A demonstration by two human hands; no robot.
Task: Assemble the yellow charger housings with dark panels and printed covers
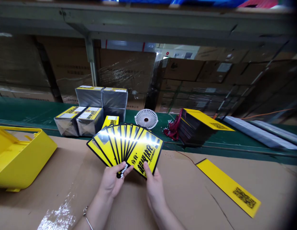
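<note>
Two hands hold a fan of yellow, black-edged cards at the center of the frame, the fan spreading above and between them. The left hand pinches the gathered lower corners between thumb and fingers; the right hand, fingers closed, grips the lower edge of the front card. Bundled card stacks stand at center left, beyond the fan.

Stacks left of fan, panel pile right; apparently cartons behind.

Cardboard-covered bench: yellow housing, yellow QR strip.
</note>
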